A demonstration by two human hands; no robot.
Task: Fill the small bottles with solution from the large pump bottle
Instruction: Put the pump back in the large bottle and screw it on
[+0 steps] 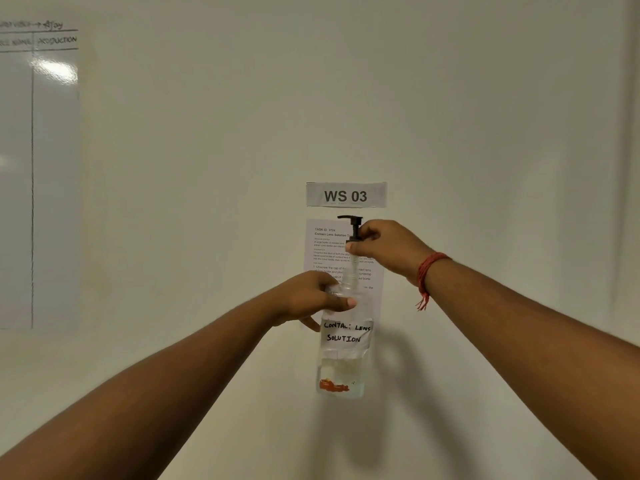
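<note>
Large pump bottle (341, 362) is held up off the surface, in front of the wall, roughly upright. Clear plastic, handwritten label "CONTACT LENS SOLUTION", some liquid in the lower part, orange mark near the base. Left hand (311, 299) is wrapped around the bottle's shoulder, thumb across the front. Right hand (384, 251) is clenched around the collar of the black pump head (353, 226); the nozzle points left, above the fingers. Red thread band (426, 275) on the right wrist. Behind the bottle: taped instruction sheet (329, 247) and above it a "WS 03" sign (346, 195). Whiteboard (38, 168) far left.
</note>
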